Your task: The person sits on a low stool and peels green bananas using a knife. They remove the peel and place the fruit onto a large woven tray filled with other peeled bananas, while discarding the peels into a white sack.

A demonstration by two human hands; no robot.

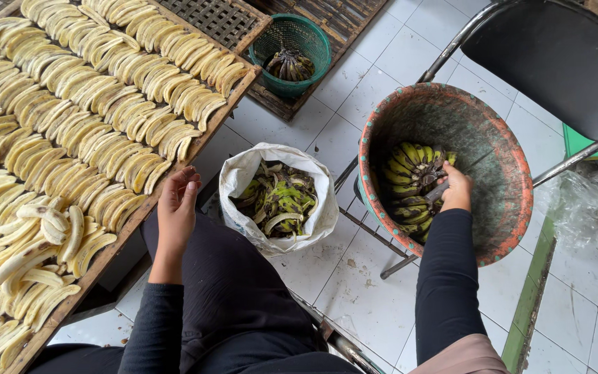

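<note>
Right hand (457, 188) in the big basket (506, 173), grip closed on a banana bunch (413, 187).
Left hand (176, 204) open, empty; just beside it, a white sack (243, 173) of peels.

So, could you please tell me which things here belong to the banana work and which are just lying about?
In use:
right hand grasping unpeeled bananas in the tub
left hand, open, empty
sack of peels
tray of peeled bananas

Lying about:
green basket
black chair
plastic bag

Sack (243, 173) of peels between banana tray (174, 176) and basket (506, 173).
</note>
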